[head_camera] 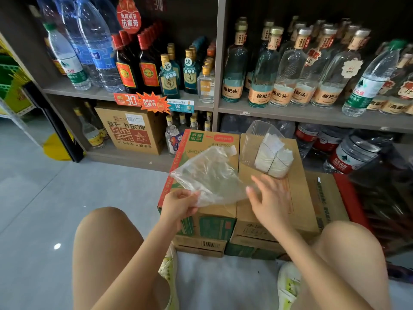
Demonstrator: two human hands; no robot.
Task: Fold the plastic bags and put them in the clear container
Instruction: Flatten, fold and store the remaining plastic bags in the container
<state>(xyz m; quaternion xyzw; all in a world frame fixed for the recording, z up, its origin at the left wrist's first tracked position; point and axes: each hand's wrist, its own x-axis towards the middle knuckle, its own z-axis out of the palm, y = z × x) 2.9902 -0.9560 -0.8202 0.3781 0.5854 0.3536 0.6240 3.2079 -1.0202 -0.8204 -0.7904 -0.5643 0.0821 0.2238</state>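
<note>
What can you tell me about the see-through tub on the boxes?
The clear container is a thin, see-through plastic tub with rounded corners and an open top. It stands on a brown cardboard box. White folded bags fill its right side; its left side looks empty. The right hand reaches close to its base; whether it touches is unclear.

One plastic bag [210, 175] is up off the cartons: clear, crinkled, opened out into a wide rumpled sheet, with the left hand [178, 204] pinching its near corner. It hangs slanted over the left-hand cardboard box [201, 139], its far corner reaching towards the clear container [252, 139]. That container stands just beside it on the right-hand cardboard box [299, 198], see-through walls, open top. Inside it, white folded bags [274, 155] are packed against the right wall, and thin dark lines cross them.
</note>
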